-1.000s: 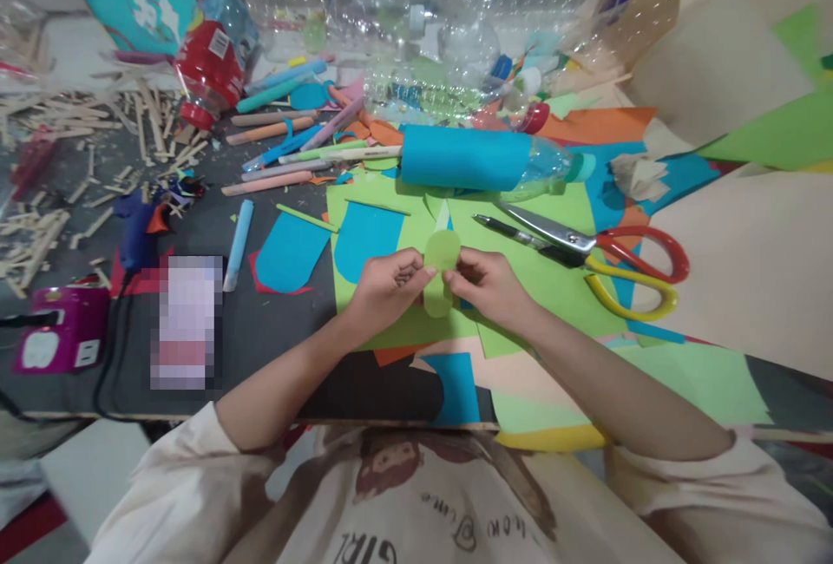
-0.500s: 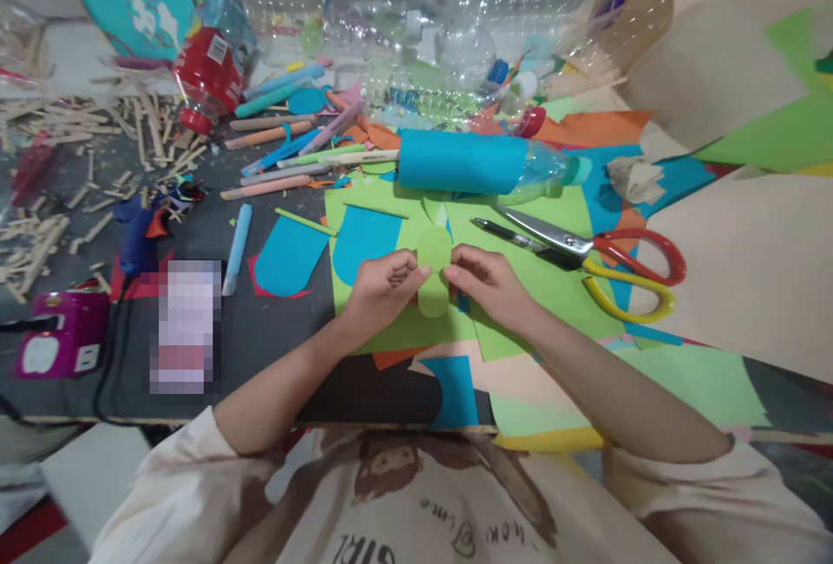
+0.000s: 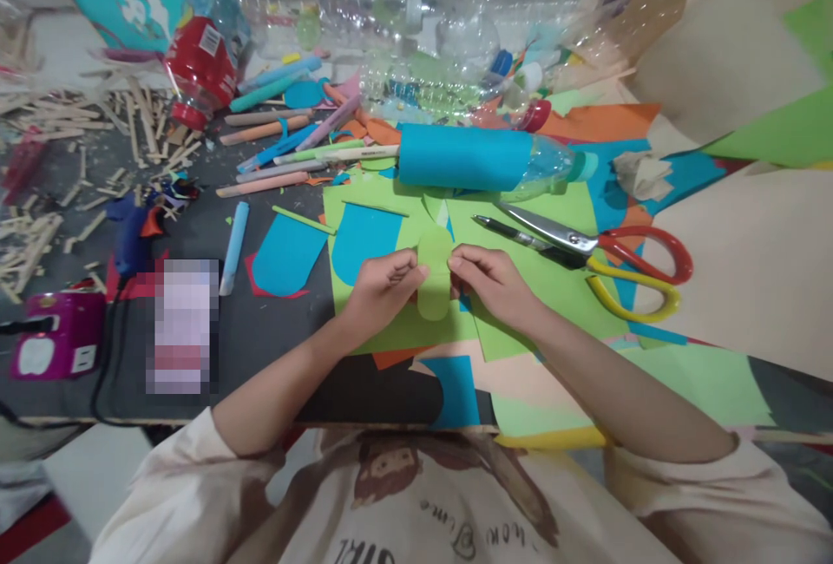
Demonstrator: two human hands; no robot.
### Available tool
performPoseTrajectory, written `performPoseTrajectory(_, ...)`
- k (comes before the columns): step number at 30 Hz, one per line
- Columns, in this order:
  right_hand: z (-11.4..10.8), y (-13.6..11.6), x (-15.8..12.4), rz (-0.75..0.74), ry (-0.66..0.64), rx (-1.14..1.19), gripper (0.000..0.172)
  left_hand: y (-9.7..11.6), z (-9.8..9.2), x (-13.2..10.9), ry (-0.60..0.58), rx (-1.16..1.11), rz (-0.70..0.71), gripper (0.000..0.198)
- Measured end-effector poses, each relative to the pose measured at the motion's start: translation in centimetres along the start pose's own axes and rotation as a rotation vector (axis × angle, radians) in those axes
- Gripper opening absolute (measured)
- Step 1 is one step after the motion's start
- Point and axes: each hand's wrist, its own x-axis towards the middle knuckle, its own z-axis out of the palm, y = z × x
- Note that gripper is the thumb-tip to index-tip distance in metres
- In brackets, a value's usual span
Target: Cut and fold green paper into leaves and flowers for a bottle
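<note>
A small light-green paper cut-out with rounded ends is pinched between both hands over the green paper sheets in the middle of the table. My left hand grips its left edge with closed fingers. My right hand grips its right edge, fingers curled. The lower part of the cut-out hangs below my fingers.
Red-and-yellow-handled scissors and a black pen lie to the right. A plastic bottle wrapped in blue paper lies behind. Blue arch-shaped cut-outs, markers, a blue glue gun, wooden sticks and clear bottles crowd the left and back.
The green cut-out's top has dropped slightly and lies flatter between my fingers. Both hands stay in nearly the same place.
</note>
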Motion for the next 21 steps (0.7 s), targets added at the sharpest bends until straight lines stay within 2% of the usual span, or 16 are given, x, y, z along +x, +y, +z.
performPoseTrajectory(4,0.05,0.03,-0.07,-0.02,0.061,0.065,0.048,-0.04,-0.09,-0.07,0.024,0.013,0.052,0.037)
performPoseTrajectory(10,0.18,0.21,0.0,0.004,0.027,-0.03,0.05,-0.32,0.01,-0.1,0.038,0.046,0.082,0.036)
performPoseTrajectory(21,0.01,-0.16,-0.17,0.028,0.014,0.026,0.044,-0.31,-0.15,-0.07,0.011,0.006,0.113,0.029)
